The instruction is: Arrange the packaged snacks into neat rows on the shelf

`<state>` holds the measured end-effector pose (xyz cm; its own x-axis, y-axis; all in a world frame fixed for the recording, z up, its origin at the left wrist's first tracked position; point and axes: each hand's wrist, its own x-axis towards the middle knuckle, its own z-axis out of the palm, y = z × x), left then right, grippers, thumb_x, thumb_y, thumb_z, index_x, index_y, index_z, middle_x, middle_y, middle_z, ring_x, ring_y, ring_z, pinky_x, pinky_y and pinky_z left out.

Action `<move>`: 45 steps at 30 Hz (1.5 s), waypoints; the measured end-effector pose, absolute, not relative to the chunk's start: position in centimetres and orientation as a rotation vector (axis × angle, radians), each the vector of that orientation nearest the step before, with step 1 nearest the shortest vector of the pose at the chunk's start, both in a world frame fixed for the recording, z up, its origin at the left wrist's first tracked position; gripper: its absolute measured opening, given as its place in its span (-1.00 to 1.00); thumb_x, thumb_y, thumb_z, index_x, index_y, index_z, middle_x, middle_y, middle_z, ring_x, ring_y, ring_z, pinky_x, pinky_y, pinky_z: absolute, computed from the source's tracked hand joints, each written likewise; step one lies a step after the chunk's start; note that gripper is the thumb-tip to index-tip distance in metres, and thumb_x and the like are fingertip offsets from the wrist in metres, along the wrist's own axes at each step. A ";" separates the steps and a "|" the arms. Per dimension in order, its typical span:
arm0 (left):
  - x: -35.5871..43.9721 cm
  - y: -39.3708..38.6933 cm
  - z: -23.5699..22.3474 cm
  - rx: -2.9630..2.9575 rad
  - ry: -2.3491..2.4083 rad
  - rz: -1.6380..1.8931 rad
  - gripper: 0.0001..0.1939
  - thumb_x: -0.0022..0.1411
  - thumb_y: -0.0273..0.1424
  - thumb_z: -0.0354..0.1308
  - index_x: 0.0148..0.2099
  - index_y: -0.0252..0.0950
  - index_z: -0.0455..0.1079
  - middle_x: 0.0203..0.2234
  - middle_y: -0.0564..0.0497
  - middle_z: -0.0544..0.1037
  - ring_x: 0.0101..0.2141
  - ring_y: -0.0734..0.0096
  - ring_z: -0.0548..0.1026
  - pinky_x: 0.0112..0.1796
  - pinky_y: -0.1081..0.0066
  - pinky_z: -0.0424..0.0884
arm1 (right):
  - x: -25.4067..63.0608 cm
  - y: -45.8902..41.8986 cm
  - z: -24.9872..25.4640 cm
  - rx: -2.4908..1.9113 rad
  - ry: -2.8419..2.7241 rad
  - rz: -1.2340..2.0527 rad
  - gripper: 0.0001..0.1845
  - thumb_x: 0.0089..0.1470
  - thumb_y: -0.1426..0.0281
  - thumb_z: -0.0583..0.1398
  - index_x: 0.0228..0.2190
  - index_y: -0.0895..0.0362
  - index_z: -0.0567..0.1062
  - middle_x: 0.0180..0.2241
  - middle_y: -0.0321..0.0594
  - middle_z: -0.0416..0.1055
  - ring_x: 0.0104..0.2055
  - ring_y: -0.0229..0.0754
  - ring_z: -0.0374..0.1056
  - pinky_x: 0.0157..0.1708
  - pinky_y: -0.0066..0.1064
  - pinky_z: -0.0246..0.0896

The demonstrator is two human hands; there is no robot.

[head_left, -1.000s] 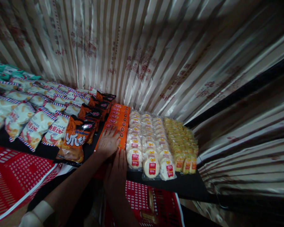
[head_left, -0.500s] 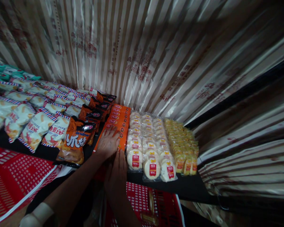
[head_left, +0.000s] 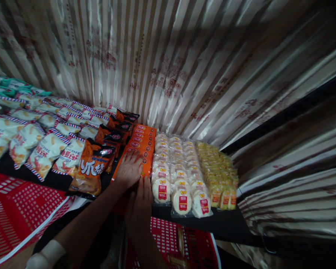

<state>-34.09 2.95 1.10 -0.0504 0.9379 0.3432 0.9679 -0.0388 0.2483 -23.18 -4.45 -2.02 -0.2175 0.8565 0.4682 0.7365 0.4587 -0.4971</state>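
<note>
A row of overlapping orange snack packets (head_left: pixel 146 144) lies on a black shelf. My left hand (head_left: pixel 129 169) rests flat on top of them, fingers stretched out and a little spread. Just in front, my right hand (head_left: pixel 141 198) touches the near end of the row, its fingers extended and close together; its palm and thumb side are partly hidden in shadow. On the left stand brown and black snack bags (head_left: pixel 90 168). To the right, clear-wrapped white rice crackers (head_left: pixel 182 200) form several columns.
White bags with striped edges (head_left: pixel 46 153) fill the shelf's left side, with teal bags (head_left: pixel 14 86) behind. Yellow wrapped snacks (head_left: pixel 217 168) stand at the right end. Red baskets (head_left: pixel 22 209) sit below the black shelf (head_left: pixel 226 224). A pleated striped curtain (head_left: pixel 168 56) hangs behind.
The whole view has shifted slightly, so everything appears a little further right. Both hands stay on the orange packets in nearly the same positions.
</note>
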 end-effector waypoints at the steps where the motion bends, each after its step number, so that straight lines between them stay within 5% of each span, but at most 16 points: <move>1: -34.1 3.0 1.1 -2.116 -2.131 -0.651 -0.63 0.26 -0.40 -0.04 0.09 -0.27 0.34 0.15 -0.09 0.32 0.19 0.09 0.17 0.17 0.05 0.08 | -23.4 -4.3 -1.9 -1.325 -1.973 0.233 -0.49 0.24 0.38 -0.11 0.15 0.36 0.21 0.20 0.19 0.09 0.28 0.05 -0.06 0.11 0.06 0.07; 13: -34.4 3.3 1.0 -2.163 -2.157 -0.508 -0.64 0.31 -0.37 -0.07 0.11 -0.24 0.32 0.15 -0.10 0.31 0.18 0.09 0.18 0.14 0.04 0.15 | -25.8 -0.8 -1.7 -1.440 -1.865 0.338 -0.28 0.24 0.09 -0.20 0.14 0.42 0.20 0.21 0.29 0.02 0.30 0.13 -0.14 0.15 0.10 -0.05; 19: -34.4 3.4 0.4 -2.134 -2.138 -0.540 -0.64 0.31 -0.35 -0.08 0.12 -0.22 0.29 0.16 -0.08 0.30 0.19 0.12 0.17 0.15 0.06 0.13 | -26.2 0.4 0.2 -1.458 -1.884 0.417 -0.33 0.23 0.13 -0.18 0.20 0.33 0.12 0.23 0.16 0.04 0.29 0.08 -0.10 0.17 0.07 -0.07; 45: -34.8 3.8 0.2 -2.137 -2.178 -0.488 -0.63 0.30 -0.40 -0.08 0.14 -0.21 0.28 0.14 -0.07 0.32 0.17 0.13 0.20 0.15 0.08 0.11 | -27.3 1.1 -0.2 -1.485 -1.826 0.385 -0.31 0.22 0.14 -0.22 0.14 0.37 0.22 0.17 0.22 0.13 0.25 0.13 -0.02 0.14 0.11 -0.06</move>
